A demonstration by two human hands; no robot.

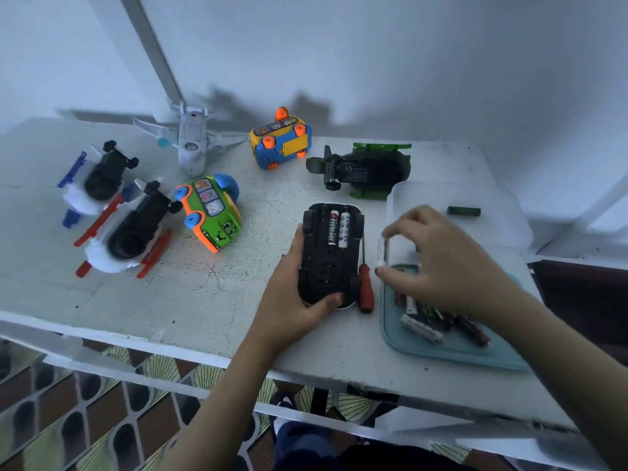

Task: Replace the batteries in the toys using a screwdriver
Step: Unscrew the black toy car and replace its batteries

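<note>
**Head view: car underside open, third cell in hand**

Landmark: the black toy car [331,256], lying upside down on the desk [221,294], battery bay facing up.

- Two batteries [338,229] are seated side by side in the bay at the car's far end.
- The left hand [289,294] grips the car, with the fingers along its left flank and the thumb curled over its near end.
- The right hand [445,263], right of the car, pinches a white battery [385,251] end to end between fingertip and thumb. The image is blurred there.
- The screwdriver [366,287] lies just beside the car's right flank, red handle nearest.
- The blue tray [455,351] of loose batteries sits right of the car, its near rim close to the desk edge.
- The clear container [503,229] lies beyond the tray and carries a green battery [464,211].
- The green bus [212,212] lies left of the car. Bare desk runs from both to the near edge.
</note>
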